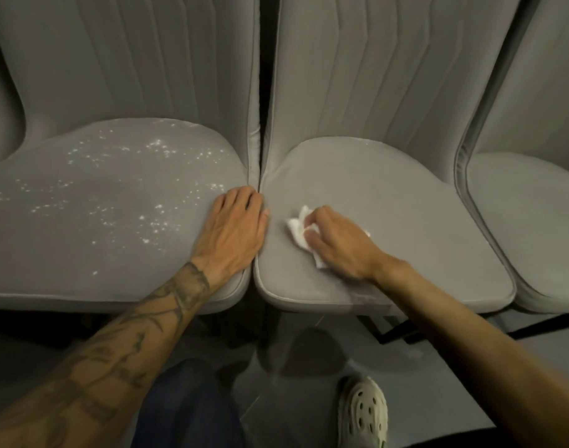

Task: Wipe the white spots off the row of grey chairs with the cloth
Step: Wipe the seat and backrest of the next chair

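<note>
My right hand (338,240) curls its fingers over a crumpled white cloth (297,226) and presses it onto the front left part of the middle grey chair seat (389,189). That cushion shows almost no marks, only a faint pale smear near its front edge. My left hand (236,221) lies flat, fingers loosely together, on the right edge of the neighbouring left seat (82,247), fingertips at the narrow dark gap between the two chairs. White spots (160,147) scatter across most of that left seat, thinning toward its front edge. A third grey seat (535,205) sits just beside the middle one on the right. Below, my dark trouser leg (186,405) and a pale perforated clog (362,412) stand on the dark tiled floor (422,367).
</note>
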